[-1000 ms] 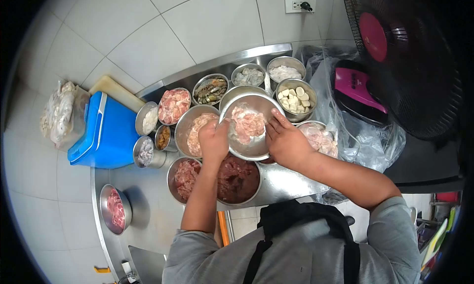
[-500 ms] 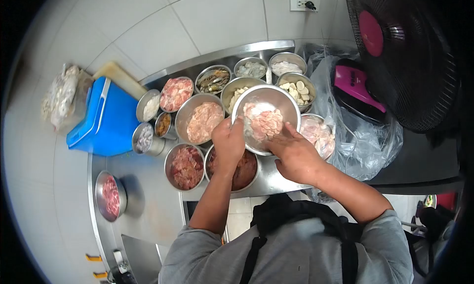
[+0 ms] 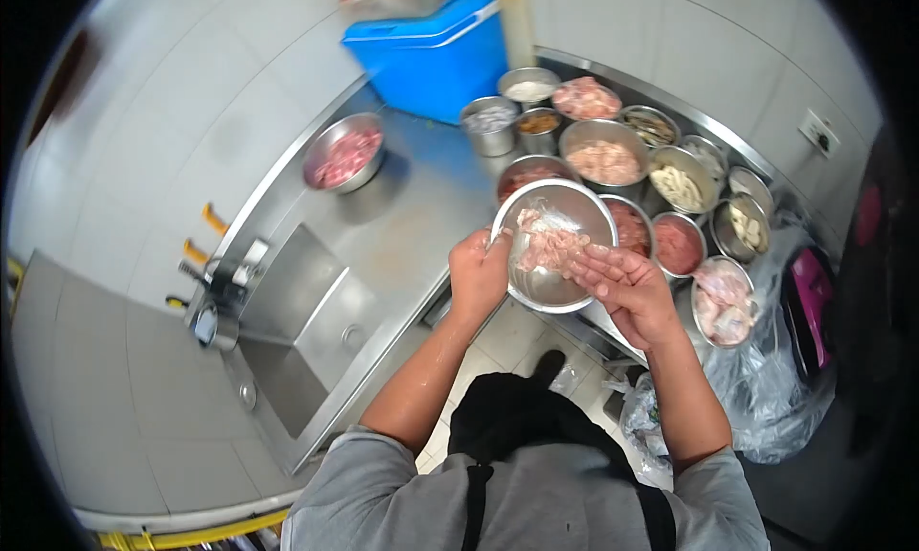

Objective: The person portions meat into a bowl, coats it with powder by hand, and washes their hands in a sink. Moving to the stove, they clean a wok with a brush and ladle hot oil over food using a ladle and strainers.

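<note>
My left hand [image 3: 481, 275] grips the left rim of a steel bowl [image 3: 555, 294], its thumb over the edge. Pale pink raw meat pieces [image 3: 548, 248] lie inside this bowl, which is tilted and held above the floor by the counter's front edge. My right hand [image 3: 628, 291] reaches over the bowl's right rim, fingers stretched out with their tips at the meat. Whether the fingertips touch the meat I cannot tell. Just behind the bowl stand a container of darker raw meat [image 3: 627, 227] and a pot of pale minced-looking meat [image 3: 603, 160].
Several more food containers crowd the steel counter [image 3: 421, 182], among them a bowl of red meat [image 3: 347, 158]. A blue cooler [image 3: 436, 63] stands behind. To the left is a sink [image 3: 292, 297]; on the right, a plastic bag [image 3: 766, 398] and a dark fan [image 3: 866, 245].
My view has swung left, bringing the sink into sight. Both hands have carried the bowl away from the back containers to the counter's front edge. The right hand's fingers now reach farther over the rim.
</note>
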{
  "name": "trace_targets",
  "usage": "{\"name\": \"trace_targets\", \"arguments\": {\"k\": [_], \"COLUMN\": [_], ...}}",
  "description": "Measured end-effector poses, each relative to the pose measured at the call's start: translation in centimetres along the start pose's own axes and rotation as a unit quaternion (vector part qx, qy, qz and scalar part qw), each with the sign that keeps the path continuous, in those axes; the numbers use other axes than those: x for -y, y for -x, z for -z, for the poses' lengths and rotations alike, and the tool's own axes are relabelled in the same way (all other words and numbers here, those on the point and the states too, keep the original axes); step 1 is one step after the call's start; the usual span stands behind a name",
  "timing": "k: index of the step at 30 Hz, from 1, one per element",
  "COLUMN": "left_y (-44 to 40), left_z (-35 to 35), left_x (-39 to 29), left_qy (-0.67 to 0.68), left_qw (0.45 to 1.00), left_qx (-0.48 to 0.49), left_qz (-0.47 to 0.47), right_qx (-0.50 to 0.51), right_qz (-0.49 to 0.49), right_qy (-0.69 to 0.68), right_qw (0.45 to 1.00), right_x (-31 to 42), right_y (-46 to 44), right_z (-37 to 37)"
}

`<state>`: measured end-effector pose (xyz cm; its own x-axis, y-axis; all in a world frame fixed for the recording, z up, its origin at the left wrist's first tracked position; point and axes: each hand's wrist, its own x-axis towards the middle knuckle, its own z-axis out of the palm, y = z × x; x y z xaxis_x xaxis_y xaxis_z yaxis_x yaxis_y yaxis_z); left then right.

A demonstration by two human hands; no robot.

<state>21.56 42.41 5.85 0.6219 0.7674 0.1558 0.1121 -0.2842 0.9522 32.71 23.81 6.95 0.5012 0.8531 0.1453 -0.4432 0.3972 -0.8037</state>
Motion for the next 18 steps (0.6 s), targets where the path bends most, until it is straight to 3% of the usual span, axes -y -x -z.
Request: {"name": "trace_targets", "arguments": {"k": [2,3,4,5,6,7,9,10,12,13,14,16,18], "left_y": [1.5,1.6,1.8,1.9,2.1,1.5,0.9,-1.0,-1.7,-3.4,-3.5,-5.4,-5.6], "left_z": [3.5,5.5,6.2,8.2,9.5,11.9,14.2,16.7,19.8,22.3,24.3,27.1,28.7], "left_x": [1.4,3.0,3.0,3.8,4.6,6.2,8.0,12.0,14.0,17.8,18.8,23.7,24.5], "left_qy": [0.0,0.02,0.027,0.028,0.038,0.054,0.018,0.02,0.028,0.019,-0.019,0.015,0.014], "left_qw": [0.999,0.998,0.998,0.996,0.995,0.993,0.994,0.993,0.991,0.99,0.99,0.99,0.991], "left_qx": [-0.033,-0.054,-0.063,-0.079,-0.092,-0.107,-0.106,-0.117,-0.129,-0.134,-0.131,-0.123,-0.11], "left_qz": [0.008,-0.002,-0.011,-0.012,-0.011,-0.009,0.005,0.013,0.025,0.042,0.052,0.069,0.077], "right_qx": [0.009,0.078,0.134,0.207,0.208,0.2,0.211,0.228,0.298,0.319,0.319,0.308,0.31], "right_qz": [-0.04,-0.064,-0.08,-0.134,-0.133,0.026,0.171,0.162,-0.133,-0.186,-0.191,-0.126,-0.155], "right_qy": [0.004,0.251,0.469,0.67,0.675,0.715,0.685,0.705,0.673,0.669,0.663,0.723,0.725], "right_qw": [0.999,0.963,0.869,0.7,0.695,0.669,0.676,0.652,0.663,0.645,0.649,0.605,0.595], "right_x": [-2.0,-3.3,-3.0,-4.3,-7.0,-11.6,-14.3,-17.2,-17.9,-19.6,-20.6,-24.0,-25.3], "right_y": [-0.3,-0.9,-1.1,-2.8,-3.5,-5.1,-6.6,-9.4,-11.0,-14.0,-14.3,-17.3,-17.9], "right_z": [-3.2,-5.6,-7.7,-11.5,-12.3,-12.9,-14.6,-16.2,-18.8,-17.9,-18.1,-19.1,-20.3]}}
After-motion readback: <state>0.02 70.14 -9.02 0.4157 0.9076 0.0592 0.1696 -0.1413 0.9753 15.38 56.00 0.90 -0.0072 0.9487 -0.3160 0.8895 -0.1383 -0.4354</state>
